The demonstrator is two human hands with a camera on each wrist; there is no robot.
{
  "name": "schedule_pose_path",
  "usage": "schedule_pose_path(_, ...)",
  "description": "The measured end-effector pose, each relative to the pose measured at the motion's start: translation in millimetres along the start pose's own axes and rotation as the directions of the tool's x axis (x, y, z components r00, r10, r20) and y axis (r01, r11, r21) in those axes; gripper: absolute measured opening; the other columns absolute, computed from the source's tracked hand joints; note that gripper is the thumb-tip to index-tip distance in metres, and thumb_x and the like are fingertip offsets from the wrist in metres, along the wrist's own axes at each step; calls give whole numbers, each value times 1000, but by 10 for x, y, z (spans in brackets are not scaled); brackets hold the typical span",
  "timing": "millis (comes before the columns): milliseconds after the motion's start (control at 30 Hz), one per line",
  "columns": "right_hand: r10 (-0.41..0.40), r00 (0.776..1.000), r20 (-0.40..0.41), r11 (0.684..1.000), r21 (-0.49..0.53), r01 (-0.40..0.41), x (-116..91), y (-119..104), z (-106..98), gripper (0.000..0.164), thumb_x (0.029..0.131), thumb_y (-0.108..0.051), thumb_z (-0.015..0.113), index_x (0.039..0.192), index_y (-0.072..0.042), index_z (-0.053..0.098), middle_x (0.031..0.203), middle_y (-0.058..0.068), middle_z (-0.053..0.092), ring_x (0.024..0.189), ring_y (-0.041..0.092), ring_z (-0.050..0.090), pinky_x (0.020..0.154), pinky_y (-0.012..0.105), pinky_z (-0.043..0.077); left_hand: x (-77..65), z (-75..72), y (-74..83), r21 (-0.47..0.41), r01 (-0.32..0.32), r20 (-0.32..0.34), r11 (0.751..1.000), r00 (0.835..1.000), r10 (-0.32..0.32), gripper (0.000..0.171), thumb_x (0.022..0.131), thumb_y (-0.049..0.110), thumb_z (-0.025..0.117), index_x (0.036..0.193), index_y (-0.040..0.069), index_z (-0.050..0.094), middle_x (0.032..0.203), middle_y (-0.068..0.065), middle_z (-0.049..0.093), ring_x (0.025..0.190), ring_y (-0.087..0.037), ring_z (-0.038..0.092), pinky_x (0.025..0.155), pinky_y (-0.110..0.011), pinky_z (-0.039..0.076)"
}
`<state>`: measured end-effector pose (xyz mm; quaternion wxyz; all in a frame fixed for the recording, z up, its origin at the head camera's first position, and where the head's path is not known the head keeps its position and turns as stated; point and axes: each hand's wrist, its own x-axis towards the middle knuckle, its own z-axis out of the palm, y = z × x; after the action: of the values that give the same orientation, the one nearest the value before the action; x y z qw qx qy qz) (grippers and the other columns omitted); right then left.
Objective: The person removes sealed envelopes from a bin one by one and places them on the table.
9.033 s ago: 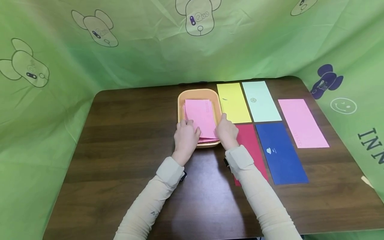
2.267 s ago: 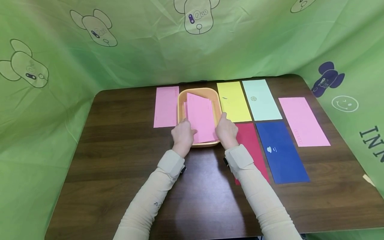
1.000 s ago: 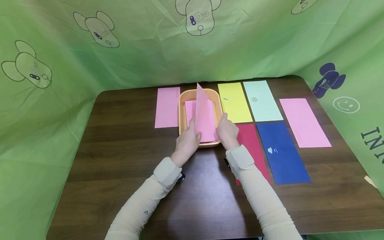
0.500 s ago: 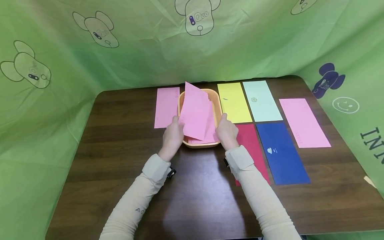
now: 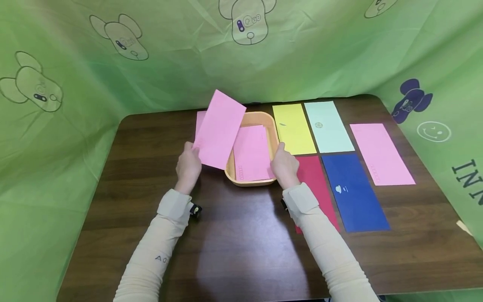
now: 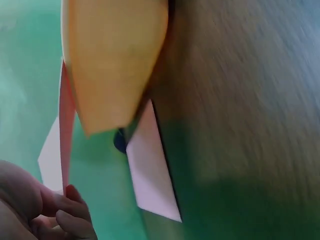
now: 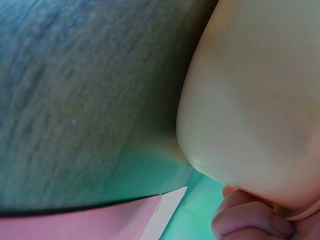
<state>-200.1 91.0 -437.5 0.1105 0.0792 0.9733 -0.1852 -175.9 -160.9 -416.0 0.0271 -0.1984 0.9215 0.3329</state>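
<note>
green printed cloth point(image 5: 170, 79) surrounds the dark table point(image 5: 143, 201). the left hand point(image 5: 188, 168) pinches a tilted pink envelope point(image 5: 220, 130) at ten o'clock from the tray point(image 5: 252, 183); the right hand point(image 5: 285, 165), well apart, grips the rim at four. held near its eight-o'clock corner, the envelope could sag, slip or snag. it mostly hides a second pink envelope point(image 5: 200, 119); the left-wrist view is blurred.

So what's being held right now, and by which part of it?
The left hand pinches a pink rectangular paper envelope by its near left corner; the right hand grips the rounded orange plastic tray by its right rim.
</note>
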Motion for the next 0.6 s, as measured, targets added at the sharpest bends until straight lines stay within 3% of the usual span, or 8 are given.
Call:
schedule_pose_path(167,-2,1000,-1,1000,0,2,2,-3,-2,34,93,-8,42,126,-3,35,83,19,63,74,31,62,59,39,46,138,-78,-177,-42,62,-50,997,997,-64,33,104,29,31,128,10,41,117,-22,62,87,-34,56,65,-38,39)
schedule_pose_path(467,0,1000,-4,1000,4,0,0,3,-5,36,93,-8,43,127,-3,35,87,21,65,78,33,64,64,43,49,334,-191,-455,-69,135,-136,988,980,-143,33,104,24,29,128,3,40,119,-28,60,106,-45,59,81,-54,46)
schedule_pose_path(600,-5,1000,-8,1000,3,6,-4,6,11,37,93,-8,43,128,-2,34,89,21,65,80,35,65,68,45,51,385,-221,-567,-113,164,-171,980,968,-182,33,105,23,28,128,2,40,116,-30,60,101,-44,62,82,-53,47)
